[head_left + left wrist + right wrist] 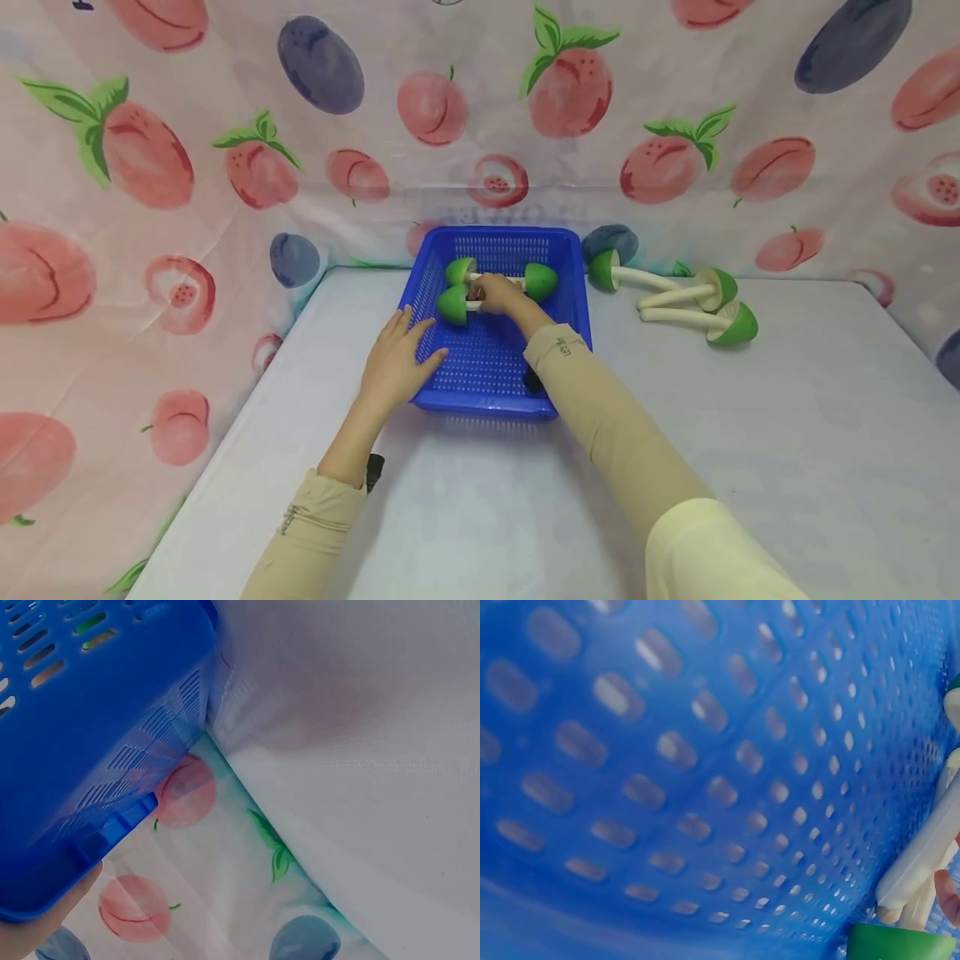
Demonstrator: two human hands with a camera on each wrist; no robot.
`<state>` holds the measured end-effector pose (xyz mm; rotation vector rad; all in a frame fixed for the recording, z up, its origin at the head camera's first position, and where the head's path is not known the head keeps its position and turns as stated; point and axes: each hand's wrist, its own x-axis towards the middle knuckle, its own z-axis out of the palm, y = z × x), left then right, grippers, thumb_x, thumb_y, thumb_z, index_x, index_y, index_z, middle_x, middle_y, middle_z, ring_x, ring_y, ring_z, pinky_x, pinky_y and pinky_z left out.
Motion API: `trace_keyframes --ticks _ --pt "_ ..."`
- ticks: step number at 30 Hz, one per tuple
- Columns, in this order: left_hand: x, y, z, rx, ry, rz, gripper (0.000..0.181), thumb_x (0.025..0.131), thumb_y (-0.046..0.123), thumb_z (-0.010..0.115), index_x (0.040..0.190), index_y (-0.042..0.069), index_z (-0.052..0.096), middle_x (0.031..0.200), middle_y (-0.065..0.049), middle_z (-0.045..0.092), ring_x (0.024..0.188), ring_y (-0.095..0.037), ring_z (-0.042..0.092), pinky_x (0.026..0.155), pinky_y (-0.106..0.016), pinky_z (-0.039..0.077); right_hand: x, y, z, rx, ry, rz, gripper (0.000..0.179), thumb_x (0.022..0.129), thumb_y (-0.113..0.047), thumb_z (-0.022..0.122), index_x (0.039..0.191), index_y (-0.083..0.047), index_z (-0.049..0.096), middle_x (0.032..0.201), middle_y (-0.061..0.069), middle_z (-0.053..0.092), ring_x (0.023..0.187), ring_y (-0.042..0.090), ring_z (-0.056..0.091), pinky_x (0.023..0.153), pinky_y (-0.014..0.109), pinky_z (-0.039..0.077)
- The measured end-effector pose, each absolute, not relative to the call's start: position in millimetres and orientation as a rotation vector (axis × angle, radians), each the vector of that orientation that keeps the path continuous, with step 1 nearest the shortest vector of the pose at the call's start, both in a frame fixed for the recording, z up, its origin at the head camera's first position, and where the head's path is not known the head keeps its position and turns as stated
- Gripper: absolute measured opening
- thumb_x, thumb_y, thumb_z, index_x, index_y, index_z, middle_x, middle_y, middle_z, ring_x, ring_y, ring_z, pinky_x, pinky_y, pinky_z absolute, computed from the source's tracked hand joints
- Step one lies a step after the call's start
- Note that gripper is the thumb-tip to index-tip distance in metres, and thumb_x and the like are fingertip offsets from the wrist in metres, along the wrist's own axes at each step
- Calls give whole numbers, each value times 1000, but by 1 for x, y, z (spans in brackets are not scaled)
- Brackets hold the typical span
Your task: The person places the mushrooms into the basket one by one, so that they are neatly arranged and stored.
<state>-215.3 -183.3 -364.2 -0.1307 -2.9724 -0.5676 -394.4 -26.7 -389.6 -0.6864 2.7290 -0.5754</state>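
A blue plastic basket point(480, 405) with slotted walls stands toward the back of the table. Reaching inside, my right hand point(497, 293) pinches the pale stem of a green-capped toy mushroom point(452, 306), whose cap points left. Two more mushrooms lie beside it, one with its cap point(460, 271) at the left and one with its cap point(541, 282) at the right. In the right wrist view, pale stems point(924, 847) show near my fingertips. My left hand point(395, 360) rests at the basket's left rim with fingers spread.
Right of the basket, three more green-capped mushrooms point(735, 325) lie on the white table point(750, 467), stems toward the basket. A fruit-printed cloth point(480, 108) hangs close behind the basket and continues down the left side.
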Motion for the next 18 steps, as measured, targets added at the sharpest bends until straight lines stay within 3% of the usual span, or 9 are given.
trace_keyframes --ticks 4,11,18 --pt "-215 -183 -365 -121 -2973 -569 58 92 42 55 139 8 46 152 -23 26 144 -37 18 116 -53 21 -395 -26 -389 -691 2704 -581 33 84 -8 68 117 -9 65 121 11 64 116 29 55 108 67 20" --pt "-215 -183 -365 -112 -2975 -565 59 92 42 54 140 9 45 153 -23 25 144 -37 17 116 -53 20 -398 -24 -383 -728 2655 -580 38 83 -7 69 120 -7 62 121 15 62 114 31 56 103 52 40" --pt "-214 -183 -364 -120 -2970 -563 59 92 42 54 140 8 45 153 -23 25 144 -37 18 116 -54 20 -414 -26 -388 -782 2619 -597 36 81 -6 71 116 -6 65 114 15 67 108 29 61 94 40 49"
